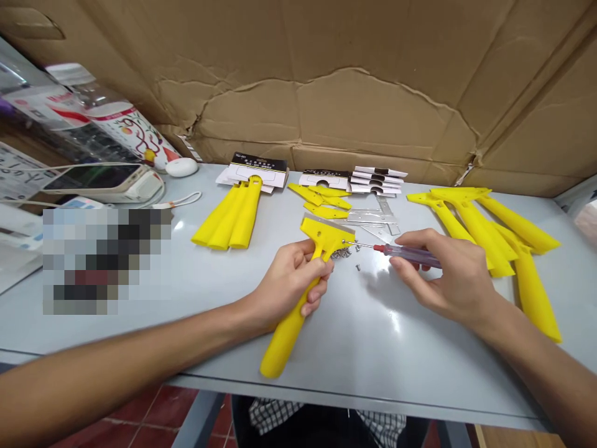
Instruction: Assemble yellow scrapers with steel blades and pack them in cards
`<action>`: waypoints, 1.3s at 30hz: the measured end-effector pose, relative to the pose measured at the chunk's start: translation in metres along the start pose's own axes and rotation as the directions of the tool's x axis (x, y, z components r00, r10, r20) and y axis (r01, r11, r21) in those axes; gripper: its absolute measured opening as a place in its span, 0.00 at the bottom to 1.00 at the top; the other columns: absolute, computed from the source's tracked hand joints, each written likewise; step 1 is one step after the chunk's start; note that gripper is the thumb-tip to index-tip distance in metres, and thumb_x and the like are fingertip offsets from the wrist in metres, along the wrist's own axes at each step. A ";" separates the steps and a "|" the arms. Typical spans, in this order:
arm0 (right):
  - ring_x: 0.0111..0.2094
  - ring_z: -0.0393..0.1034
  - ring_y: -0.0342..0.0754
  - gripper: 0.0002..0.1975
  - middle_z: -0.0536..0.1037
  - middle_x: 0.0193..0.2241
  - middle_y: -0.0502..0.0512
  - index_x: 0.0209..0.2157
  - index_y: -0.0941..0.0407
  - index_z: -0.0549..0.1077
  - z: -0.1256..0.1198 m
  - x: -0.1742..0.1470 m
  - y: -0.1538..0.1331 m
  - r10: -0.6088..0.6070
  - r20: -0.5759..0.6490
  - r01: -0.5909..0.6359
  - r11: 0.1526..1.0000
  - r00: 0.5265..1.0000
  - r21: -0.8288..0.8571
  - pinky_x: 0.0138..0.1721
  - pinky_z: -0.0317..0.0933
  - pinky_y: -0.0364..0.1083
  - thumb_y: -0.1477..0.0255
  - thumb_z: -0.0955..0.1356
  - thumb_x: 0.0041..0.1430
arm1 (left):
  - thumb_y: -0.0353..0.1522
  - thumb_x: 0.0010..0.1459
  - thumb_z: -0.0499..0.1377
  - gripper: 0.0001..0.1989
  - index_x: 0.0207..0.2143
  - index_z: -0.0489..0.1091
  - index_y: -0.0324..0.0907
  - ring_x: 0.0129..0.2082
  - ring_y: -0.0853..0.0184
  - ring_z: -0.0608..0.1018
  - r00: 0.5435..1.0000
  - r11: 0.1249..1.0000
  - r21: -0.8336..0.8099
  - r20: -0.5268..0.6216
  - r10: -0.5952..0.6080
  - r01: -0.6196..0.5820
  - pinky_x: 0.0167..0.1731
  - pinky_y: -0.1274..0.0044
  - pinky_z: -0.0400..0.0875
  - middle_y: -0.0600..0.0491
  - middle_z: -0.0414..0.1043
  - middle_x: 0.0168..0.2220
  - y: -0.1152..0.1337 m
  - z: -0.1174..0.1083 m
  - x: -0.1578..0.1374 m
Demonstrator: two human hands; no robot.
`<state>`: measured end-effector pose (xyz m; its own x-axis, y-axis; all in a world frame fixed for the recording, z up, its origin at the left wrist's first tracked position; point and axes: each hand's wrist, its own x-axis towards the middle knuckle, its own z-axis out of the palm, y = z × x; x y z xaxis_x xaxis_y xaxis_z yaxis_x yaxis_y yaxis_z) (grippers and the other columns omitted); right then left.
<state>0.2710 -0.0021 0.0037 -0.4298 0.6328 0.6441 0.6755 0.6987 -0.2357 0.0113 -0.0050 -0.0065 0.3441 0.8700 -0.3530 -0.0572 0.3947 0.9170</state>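
Observation:
A yellow scraper (286,336) with a metal blade along its head is gripped round the handle by my left hand (293,280). My right hand (448,274) has its fingers closed on a screwdriver (410,254) with a clear purplish handle and red collar. The screwdriver's shaft points left, and its tip is at a screw on the right side of the scraper head. Several small loose screws (358,267) lie on the table beside the head. Behind it are flat yellow plates (321,210) and thin metal blades (373,218).
Yellow scraper handles (536,298) lie at the right. Carded scrapers (224,218) and folded black-and-white cards (377,180) sit at the back of the table (209,336). A phone (93,177), a white oval case (181,167) and bottles (125,127) stand left. Cardboard (326,112) forms the back wall.

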 end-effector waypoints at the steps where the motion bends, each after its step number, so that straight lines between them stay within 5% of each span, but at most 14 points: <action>1: 0.24 0.74 0.43 0.08 0.82 0.33 0.52 0.45 0.57 0.72 0.000 0.000 0.000 0.006 0.003 -0.006 1.000 1.000 0.021 0.25 0.68 0.45 0.72 0.72 0.65 | 0.38 0.58 0.66 0.16 0.28 0.60 0.45 0.09 0.76 0.61 1.000 1.000 0.000 0.000 0.000 0.000 0.11 0.82 0.54 0.62 0.62 0.14 0.000 0.000 0.000; 6: 0.27 0.71 0.42 0.07 0.76 0.33 0.52 0.43 0.56 0.70 0.003 0.000 0.002 -0.003 0.029 -0.002 0.988 1.000 0.153 0.26 0.68 0.43 0.77 0.70 0.64 | 0.37 0.59 0.64 0.15 0.27 0.60 0.45 0.09 0.76 0.61 1.000 1.000 -0.001 -0.011 -0.001 0.001 0.11 0.81 0.54 0.61 0.61 0.14 0.001 0.001 0.000; 16: 0.23 0.72 0.42 0.03 0.83 0.30 0.52 0.43 0.55 0.76 0.003 0.001 0.014 0.007 -0.012 -0.007 1.000 1.000 0.021 0.27 0.68 0.45 0.72 0.72 0.68 | 0.32 0.55 0.64 0.10 0.27 0.64 0.44 0.10 0.77 0.60 0.999 0.997 -0.061 -0.033 0.034 -0.036 0.10 0.81 0.52 0.61 0.60 0.15 0.005 0.004 0.003; 21: 0.20 0.70 0.43 0.04 0.78 0.22 0.48 0.40 0.55 0.76 0.001 0.000 0.019 0.073 0.029 -0.073 0.997 0.997 0.020 0.24 0.64 0.44 0.70 0.69 0.70 | 0.30 0.53 0.64 0.08 0.29 0.65 0.43 0.11 0.77 0.60 0.997 0.995 -0.062 -0.029 0.073 -0.075 0.10 0.81 0.53 0.61 0.60 0.16 0.005 0.008 0.001; 29: 0.22 0.69 0.41 0.04 0.79 0.27 0.49 0.42 0.55 0.73 0.000 0.000 0.007 0.072 0.023 -0.074 0.990 0.997 0.120 0.26 0.66 0.43 0.72 0.69 0.66 | 0.29 0.52 0.63 0.07 0.29 0.64 0.43 0.11 0.77 0.59 0.997 0.997 -0.025 -0.017 0.078 -0.079 0.10 0.82 0.54 0.62 0.59 0.15 0.004 0.009 0.001; 39: 0.18 0.62 0.40 0.07 0.71 0.18 0.44 0.37 0.55 0.75 0.004 -0.005 0.003 0.137 0.076 -0.144 0.985 0.988 0.097 0.24 0.58 0.43 0.67 0.68 0.70 | 0.32 0.52 0.63 0.10 0.28 0.62 0.43 0.11 0.78 0.58 0.999 0.999 -0.016 -0.020 0.028 -0.028 0.11 0.84 0.54 0.63 0.60 0.15 0.005 0.007 0.002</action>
<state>0.2731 -0.0016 -0.0032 -0.3774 0.7462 0.5485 0.6690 0.6292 -0.3957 0.0185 -0.0038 -0.0017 0.3235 0.8863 -0.3313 -0.0817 0.3750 0.9234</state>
